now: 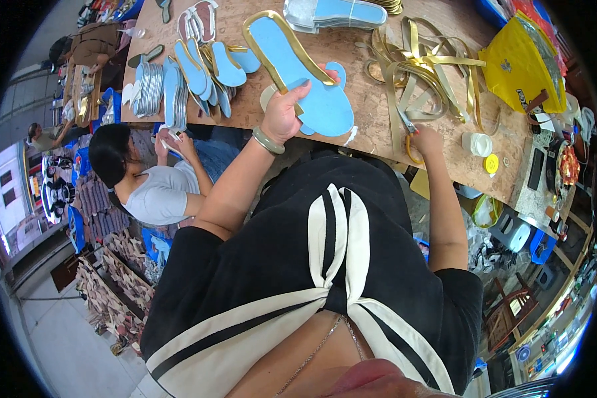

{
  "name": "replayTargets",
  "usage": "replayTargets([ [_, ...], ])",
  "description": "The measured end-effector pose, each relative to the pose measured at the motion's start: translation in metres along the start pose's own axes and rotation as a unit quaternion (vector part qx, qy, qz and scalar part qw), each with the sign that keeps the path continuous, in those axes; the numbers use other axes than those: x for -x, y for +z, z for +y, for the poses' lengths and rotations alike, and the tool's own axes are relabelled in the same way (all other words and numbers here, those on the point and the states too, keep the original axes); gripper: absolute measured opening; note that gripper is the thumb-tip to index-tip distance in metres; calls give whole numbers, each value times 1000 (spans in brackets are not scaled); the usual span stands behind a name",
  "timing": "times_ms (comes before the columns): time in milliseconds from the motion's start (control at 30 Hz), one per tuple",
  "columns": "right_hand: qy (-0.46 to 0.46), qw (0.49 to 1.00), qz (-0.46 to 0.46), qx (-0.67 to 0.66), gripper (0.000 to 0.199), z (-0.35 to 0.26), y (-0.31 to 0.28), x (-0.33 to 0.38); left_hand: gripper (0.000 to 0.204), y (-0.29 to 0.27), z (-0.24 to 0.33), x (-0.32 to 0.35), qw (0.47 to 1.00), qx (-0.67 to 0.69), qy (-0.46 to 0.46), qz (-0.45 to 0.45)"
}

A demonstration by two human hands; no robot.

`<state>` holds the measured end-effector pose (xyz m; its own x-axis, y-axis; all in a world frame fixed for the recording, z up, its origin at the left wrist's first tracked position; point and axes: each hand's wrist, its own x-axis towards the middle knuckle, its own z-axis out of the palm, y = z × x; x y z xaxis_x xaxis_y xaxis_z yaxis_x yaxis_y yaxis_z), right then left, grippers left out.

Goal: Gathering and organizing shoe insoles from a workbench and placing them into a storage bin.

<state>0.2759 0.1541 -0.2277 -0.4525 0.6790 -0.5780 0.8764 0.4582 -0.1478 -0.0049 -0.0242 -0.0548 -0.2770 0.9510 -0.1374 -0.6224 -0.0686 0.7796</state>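
My left hand (284,116) is closed around the middle of a light blue shoe sole (330,109), held over the table's near edge. Shiny gold trim runs along the border of its far part, while the broad near part is bare blue. My right hand (429,140) grips a pair of scissors (414,147) with orange handles at the table edge, the blades pointing away from me. Just beyond the blades lies a loose tangle of gold strips (438,83). Some of my left fingers are hidden behind the sole.
Stacks of blue soles (229,65) stand on the wooden table (371,136) at left. A yellow bag (527,63), a white jar (477,144) and a yellow lid (490,164) are on the right. Another person (159,182) sits close at my left, handling something small.
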Motion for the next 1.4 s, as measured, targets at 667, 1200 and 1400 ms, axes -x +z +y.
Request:
replayTargets([
  [667, -278, 797, 175, -507, 32, -182, -58, 74, 65, 19, 54, -27, 995, 52, 72, 56],
  [1200, -439, 735, 33, -516, 51, -232, -187, 58, 30, 34, 53, -18, 886, -363, 258, 131],
  [1400, -458, 657, -53, -596, 54, -256, -189, 95, 38, 30, 51, -11, 925, -275, 225, 133],
])
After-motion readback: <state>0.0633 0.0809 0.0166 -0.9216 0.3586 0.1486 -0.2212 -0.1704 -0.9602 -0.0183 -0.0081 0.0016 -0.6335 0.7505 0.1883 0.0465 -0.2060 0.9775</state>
